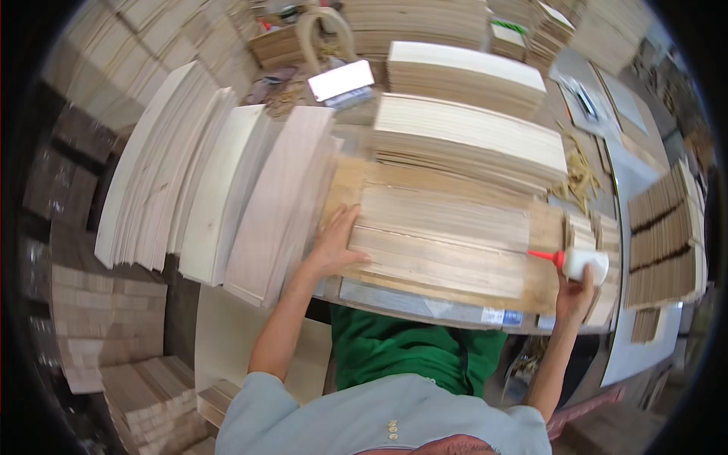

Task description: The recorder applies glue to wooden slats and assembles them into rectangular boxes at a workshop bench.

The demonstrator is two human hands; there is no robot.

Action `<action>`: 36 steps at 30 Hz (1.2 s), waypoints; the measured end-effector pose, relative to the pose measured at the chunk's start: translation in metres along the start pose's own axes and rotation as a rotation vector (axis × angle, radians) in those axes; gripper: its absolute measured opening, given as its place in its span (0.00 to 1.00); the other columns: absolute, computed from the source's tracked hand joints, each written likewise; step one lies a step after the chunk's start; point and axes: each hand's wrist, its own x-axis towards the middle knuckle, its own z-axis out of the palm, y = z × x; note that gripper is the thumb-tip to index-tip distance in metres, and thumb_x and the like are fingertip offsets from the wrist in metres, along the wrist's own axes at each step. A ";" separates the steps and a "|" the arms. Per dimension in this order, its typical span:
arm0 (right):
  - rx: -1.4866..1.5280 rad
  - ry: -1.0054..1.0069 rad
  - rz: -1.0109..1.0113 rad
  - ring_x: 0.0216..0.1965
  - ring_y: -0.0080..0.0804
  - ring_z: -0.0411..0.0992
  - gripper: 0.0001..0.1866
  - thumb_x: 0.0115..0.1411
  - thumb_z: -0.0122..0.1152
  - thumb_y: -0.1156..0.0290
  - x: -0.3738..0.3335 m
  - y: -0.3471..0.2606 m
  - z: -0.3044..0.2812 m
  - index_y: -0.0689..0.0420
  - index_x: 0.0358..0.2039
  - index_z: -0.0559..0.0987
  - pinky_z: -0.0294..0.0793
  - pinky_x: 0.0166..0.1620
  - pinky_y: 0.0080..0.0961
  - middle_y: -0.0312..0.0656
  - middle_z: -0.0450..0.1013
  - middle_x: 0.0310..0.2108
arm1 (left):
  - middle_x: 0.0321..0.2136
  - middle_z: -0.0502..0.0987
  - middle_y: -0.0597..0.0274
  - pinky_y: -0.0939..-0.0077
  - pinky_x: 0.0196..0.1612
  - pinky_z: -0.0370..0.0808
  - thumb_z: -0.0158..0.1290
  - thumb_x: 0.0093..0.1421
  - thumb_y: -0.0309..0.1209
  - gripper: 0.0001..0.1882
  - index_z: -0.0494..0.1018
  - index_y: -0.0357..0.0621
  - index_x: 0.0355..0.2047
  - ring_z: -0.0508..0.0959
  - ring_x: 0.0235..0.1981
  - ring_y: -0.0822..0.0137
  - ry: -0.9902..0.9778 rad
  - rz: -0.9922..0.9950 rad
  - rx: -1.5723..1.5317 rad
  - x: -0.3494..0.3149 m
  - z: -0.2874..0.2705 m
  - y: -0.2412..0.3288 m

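My right hand (574, 294) is wrapped round a white squeeze bottle (588, 267), held on its side. Its red nozzle (544, 256) points left, over the right end of some thin wooden boards (447, 254). These boards lie side by side on a tan wooden panel (347, 182) in front of me. At their left end rests my left hand (337, 246), fingers and thumb spread, gripping nothing. Whether glue is coming out of the nozzle is too blurred to see.
Stacks of boards stand behind the panel (470, 136) and to its left (280, 197). A phone with a bright screen (341, 80) leans at the back. Wood strips (580, 178) lie at the right, and bundled slats (663, 239) stand farther right.
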 end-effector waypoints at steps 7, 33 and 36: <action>0.102 -0.235 0.121 0.51 0.42 0.70 0.19 0.60 0.58 0.68 -0.008 0.037 0.068 0.56 0.51 0.70 0.67 0.57 0.55 0.44 0.71 0.49 | 0.64 0.56 0.50 0.55 0.67 0.46 0.68 0.39 0.39 0.54 0.51 0.42 0.64 0.48 0.68 0.53 -0.008 -0.008 -0.010 -0.001 -0.001 -0.005; -0.322 -0.461 -0.038 0.46 0.27 0.69 0.29 0.51 0.69 0.73 -0.042 0.223 0.272 0.61 0.51 0.65 0.71 0.49 0.26 0.40 0.69 0.46 | 0.63 0.56 0.49 0.56 0.66 0.44 0.68 0.39 0.38 0.54 0.52 0.42 0.64 0.46 0.68 0.52 0.026 0.003 -0.099 -0.004 -0.008 -0.001; -0.346 -0.501 -0.059 0.47 0.27 0.69 0.29 0.51 0.69 0.73 -0.048 0.222 0.275 0.61 0.51 0.65 0.71 0.49 0.25 0.41 0.70 0.46 | 0.63 0.56 0.48 0.56 0.67 0.44 0.68 0.38 0.38 0.54 0.52 0.41 0.64 0.46 0.68 0.52 0.020 -0.005 -0.093 -0.005 -0.010 0.000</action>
